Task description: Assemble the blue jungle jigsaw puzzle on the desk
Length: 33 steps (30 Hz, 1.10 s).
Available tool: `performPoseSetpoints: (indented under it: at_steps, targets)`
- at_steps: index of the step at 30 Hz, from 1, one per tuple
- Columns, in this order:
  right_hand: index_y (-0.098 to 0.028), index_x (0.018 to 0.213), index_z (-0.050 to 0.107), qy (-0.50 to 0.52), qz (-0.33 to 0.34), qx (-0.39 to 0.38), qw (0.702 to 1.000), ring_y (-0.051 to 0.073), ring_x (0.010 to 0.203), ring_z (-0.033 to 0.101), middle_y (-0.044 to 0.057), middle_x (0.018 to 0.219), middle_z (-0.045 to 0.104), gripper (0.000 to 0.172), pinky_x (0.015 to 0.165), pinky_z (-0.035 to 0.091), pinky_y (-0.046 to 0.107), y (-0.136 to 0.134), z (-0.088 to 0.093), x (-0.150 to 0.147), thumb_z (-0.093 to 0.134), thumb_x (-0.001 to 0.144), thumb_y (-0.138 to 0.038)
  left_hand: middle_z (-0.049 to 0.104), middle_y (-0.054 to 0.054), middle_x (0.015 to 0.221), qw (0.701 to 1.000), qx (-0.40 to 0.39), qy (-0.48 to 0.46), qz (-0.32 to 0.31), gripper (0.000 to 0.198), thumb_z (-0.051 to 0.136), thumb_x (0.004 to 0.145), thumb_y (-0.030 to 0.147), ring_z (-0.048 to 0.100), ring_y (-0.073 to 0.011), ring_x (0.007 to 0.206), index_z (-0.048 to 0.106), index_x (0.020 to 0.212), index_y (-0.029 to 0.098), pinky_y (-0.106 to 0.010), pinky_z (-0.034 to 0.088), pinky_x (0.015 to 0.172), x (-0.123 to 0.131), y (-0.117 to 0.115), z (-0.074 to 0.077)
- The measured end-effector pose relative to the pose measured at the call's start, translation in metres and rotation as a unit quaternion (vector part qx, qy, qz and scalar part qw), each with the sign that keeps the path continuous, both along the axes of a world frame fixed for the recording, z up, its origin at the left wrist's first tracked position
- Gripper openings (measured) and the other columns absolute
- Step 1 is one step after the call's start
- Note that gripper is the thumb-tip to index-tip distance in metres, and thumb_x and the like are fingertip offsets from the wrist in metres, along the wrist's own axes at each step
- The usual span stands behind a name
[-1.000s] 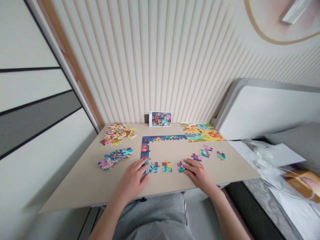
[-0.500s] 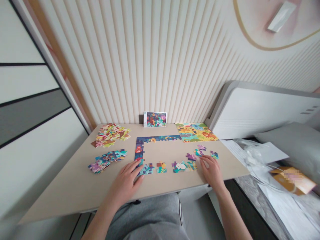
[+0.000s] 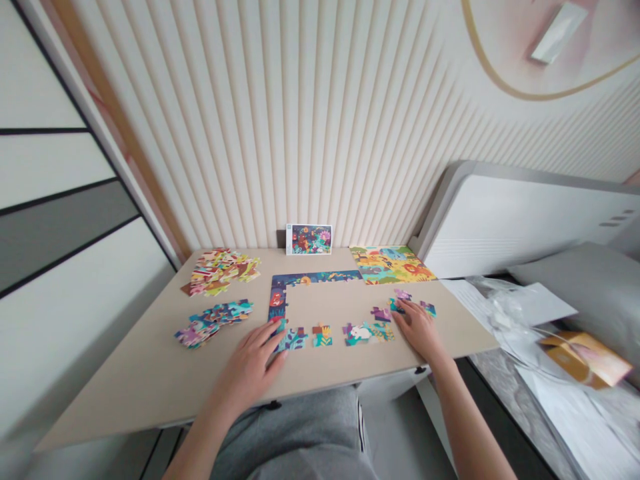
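Note:
On the table, a partly joined dark blue puzzle border (image 3: 278, 293) runs along a left side and a top edge. My left hand (image 3: 257, 357) lies with fingers spread, its fingertips on the lower left corner of that border, by a teal puzzle piece (image 3: 294, 339). My right hand (image 3: 417, 328) rests with fingers stretched over a teal and purple puzzle piece (image 3: 395, 305), partly covering it. Beside it are a purple piece (image 3: 381, 313) and another piece (image 3: 429, 308). Joined pieces with a white rabbit (image 3: 360, 332) and a brown and yellow piece (image 3: 323, 335) lie in the lower row.
A picture card (image 3: 309, 240) stands against the ribbed wall. Loose blue and purple pieces (image 3: 215, 321) and a red and yellow pile (image 3: 220, 270) lie at the left. A yellow animal puzzle (image 3: 393, 265) lies at the back right. A bed with papers (image 3: 543, 300) adjoins the table.
My right hand has moved a little up and away from me, from beside the purple piece onto the teal and purple piece. My left hand has stayed in place.

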State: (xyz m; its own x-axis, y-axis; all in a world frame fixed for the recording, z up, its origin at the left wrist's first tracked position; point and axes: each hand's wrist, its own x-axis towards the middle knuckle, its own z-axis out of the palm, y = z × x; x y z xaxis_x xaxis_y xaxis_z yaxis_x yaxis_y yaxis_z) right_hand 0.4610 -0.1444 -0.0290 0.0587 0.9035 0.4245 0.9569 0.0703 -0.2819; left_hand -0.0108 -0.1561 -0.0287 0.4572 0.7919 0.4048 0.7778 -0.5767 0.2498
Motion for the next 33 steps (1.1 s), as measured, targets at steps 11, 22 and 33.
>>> performPoseSetpoints:
  at_steps: [11, 22, 33]
  targets:
    - [-0.024, 0.122, 0.071, 0.049, 0.006, 0.06, 0.997, 0.03, 0.109, 0.062, 0.012, 0.116, 0.065, 0.041, 0.098, 0.049, 0.047, -0.011, 0.012, -0.017, 0.055, 0.096, -0.052, 0.057, -0.008, 0.145, 1.0, 0.007, 0.006, 0.0, 0.039, 0.053, 0.099, 0.036, 0.053, -0.028, 0.133, 0.061, 0.136, 0.025, -0.051, 0.046, 0.112, 0.002, -0.002, 0.002]
    - [-0.033, 0.122, 0.071, 0.023, 0.266, -0.033, 0.963, 0.026, 0.115, 0.059, 0.008, 0.125, 0.063, 0.026, 0.101, 0.047, 0.046, -0.028, 0.036, -0.134, 0.062, 0.098, -0.036, 0.062, -0.01, 0.135, 0.996, 0.048, 0.018, -0.074, 0.033, 0.05, 0.1, 0.023, 0.054, -0.0267, 0.129, 0.061, 0.132, 0.022, -0.05, 0.041, 0.115, 0.041, -0.022, 0.036]
    - [-0.031, 0.138, 0.061, 0.023, 0.265, -0.045, 0.963, 0.028, 0.126, 0.057, 0.01, 0.135, 0.062, 0.045, 0.109, 0.045, 0.049, -0.027, 0.03, -0.121, 0.066, 0.094, -0.036, 0.058, -0.01, 0.142, 0.992, 0.004, 0.043, -0.12, 0.04, 0.052, 0.1, 0.033, 0.048, -0.0259, 0.136, 0.054, 0.138, 0.021, -0.046, 0.033, 0.117, 0.103, -0.023, 0.04]
